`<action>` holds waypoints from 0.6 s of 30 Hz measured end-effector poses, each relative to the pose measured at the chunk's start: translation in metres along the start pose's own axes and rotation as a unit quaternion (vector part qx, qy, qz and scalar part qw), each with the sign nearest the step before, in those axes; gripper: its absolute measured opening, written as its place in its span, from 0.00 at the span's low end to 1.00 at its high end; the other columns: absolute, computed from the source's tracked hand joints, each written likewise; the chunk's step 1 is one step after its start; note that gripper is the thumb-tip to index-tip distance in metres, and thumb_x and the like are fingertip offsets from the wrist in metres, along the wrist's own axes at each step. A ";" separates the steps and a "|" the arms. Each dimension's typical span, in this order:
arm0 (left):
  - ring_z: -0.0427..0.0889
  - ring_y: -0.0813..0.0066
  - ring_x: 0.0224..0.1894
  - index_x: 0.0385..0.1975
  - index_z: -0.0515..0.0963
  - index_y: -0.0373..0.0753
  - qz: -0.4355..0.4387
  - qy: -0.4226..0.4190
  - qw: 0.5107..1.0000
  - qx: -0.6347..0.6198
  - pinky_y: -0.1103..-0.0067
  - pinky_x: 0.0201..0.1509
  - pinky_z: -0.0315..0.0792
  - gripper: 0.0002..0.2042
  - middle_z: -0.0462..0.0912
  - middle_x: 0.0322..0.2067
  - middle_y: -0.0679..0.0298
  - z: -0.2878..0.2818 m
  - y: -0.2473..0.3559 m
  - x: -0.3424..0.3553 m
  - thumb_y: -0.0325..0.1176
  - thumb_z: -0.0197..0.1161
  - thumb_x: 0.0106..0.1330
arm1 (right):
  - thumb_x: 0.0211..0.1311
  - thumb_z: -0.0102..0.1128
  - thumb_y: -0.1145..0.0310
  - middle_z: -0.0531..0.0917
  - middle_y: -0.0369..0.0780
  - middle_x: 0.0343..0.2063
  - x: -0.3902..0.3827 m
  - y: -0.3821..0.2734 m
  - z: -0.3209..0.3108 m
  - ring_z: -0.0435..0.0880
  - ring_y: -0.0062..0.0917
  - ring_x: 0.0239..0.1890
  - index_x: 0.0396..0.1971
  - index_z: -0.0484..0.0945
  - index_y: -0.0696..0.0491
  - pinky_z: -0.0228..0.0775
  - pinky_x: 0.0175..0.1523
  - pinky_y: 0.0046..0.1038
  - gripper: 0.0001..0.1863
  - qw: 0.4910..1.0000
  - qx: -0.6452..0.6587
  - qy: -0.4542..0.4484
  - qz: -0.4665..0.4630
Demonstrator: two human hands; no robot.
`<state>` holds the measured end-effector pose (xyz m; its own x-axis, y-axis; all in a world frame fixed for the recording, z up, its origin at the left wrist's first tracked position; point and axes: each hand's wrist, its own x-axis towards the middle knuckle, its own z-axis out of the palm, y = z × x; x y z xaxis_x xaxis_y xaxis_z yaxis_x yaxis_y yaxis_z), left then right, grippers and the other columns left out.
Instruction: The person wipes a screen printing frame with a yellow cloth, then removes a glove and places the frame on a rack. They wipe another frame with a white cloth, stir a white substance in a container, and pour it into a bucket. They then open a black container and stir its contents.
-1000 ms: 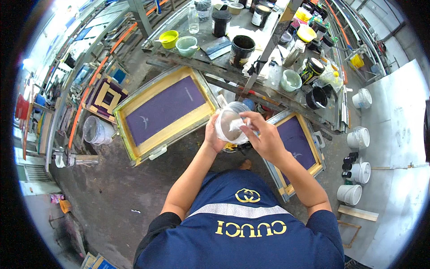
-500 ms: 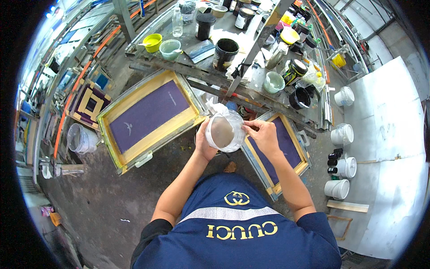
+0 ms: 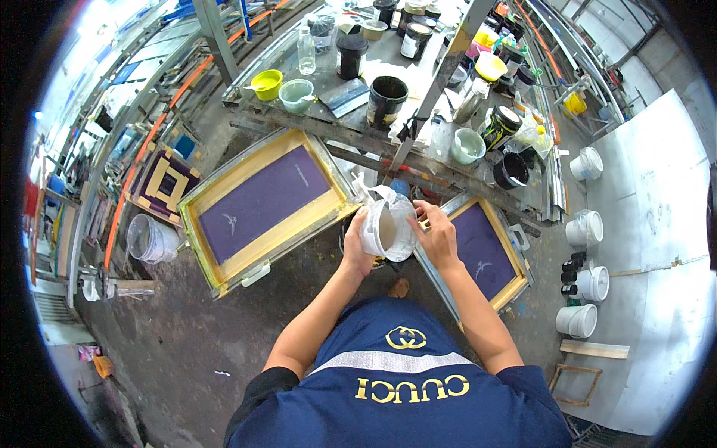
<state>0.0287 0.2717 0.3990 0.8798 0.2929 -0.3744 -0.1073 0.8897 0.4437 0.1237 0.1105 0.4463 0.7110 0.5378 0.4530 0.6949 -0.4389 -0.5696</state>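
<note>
A translucent white, round plastic tub (image 3: 371, 237) sits between the two hands, in front of the wearer's body. The left hand (image 3: 358, 245) is wrapped around its left wall, fingers and thumb curved to the curve of the side. The right hand (image 3: 438, 240) is just off the opposite side, half curled, its fingertips drawn together by the tub's edge; whether they pinch anything I cannot tell. The tub lies left of the right hand, and its axis seems to lean, the mouth turned up and toward that hand.

Thin, wrinkled, clear-white film (image 3: 403, 211) bunches around the rim, glossy and loose beside the smooth, stiffer wall. Inside, the tub looks dull grey-brown.

Beyond it stands a grey, stained counter with a straight edge. To either side lean rectangular frames with yellow-taped borders, the left frame (image 3: 265, 201) and the right frame (image 3: 478, 243), each stretched with flat, dark purple mesh.
</note>
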 end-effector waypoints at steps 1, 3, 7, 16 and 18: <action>0.80 0.64 0.60 0.64 0.72 0.41 0.001 -0.005 1.000 0.003 0.66 0.68 0.71 0.21 0.82 0.57 0.61 0.000 0.000 0.000 0.45 0.49 0.78 | 0.63 0.71 0.70 0.86 0.43 0.36 0.001 -0.001 0.000 0.86 0.36 0.38 0.49 0.82 0.55 0.79 0.45 0.35 0.15 1.000 -0.001 -0.006 0.001; 0.80 0.64 0.60 0.65 0.71 0.40 0.000 0.001 1.000 0.007 0.66 0.68 0.71 0.22 0.81 0.58 0.60 0.000 -0.001 0.000 0.45 0.50 0.79 | 0.62 0.72 0.69 0.87 0.42 0.37 -0.002 0.007 0.006 0.87 0.35 0.37 0.48 0.85 0.54 0.80 0.44 0.35 0.15 0.998 -0.035 0.024 -0.047; 0.82 0.65 0.58 0.65 0.72 0.37 0.006 0.018 1.000 0.014 0.67 0.66 0.73 0.23 0.82 0.57 0.59 0.004 0.000 -0.004 0.44 0.52 0.78 | 0.60 0.72 0.71 0.88 0.39 0.34 -0.006 0.011 0.010 0.87 0.33 0.36 0.42 0.87 0.53 0.81 0.42 0.34 0.10 0.993 -0.054 0.056 -0.086; 0.86 0.64 0.51 0.57 0.79 0.40 -0.065 0.007 0.998 0.000 0.66 0.60 0.78 0.21 0.87 0.50 0.61 -0.013 -0.035 0.035 0.49 0.56 0.76 | 0.64 0.68 0.73 0.83 0.45 0.41 -0.018 0.039 0.014 0.83 0.43 0.45 0.36 0.81 0.57 0.76 0.49 0.40 0.05 0.996 -0.078 0.019 -0.040; 0.88 0.64 0.48 0.55 0.80 0.40 -0.087 -0.008 0.995 -0.049 0.65 0.55 0.81 0.21 0.88 0.47 0.61 -0.021 -0.051 0.046 0.50 0.57 0.75 | 0.64 0.67 0.73 0.82 0.47 0.43 -0.027 0.051 0.012 0.82 0.44 0.47 0.36 0.81 0.57 0.75 0.51 0.41 0.05 0.996 -0.082 -0.007 -0.044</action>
<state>0.0644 0.2471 0.3418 0.8958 0.1261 -0.4262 0.0040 0.9565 0.2916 0.1382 0.0820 0.3967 0.6456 0.5888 0.4863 0.7637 -0.4999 -0.4086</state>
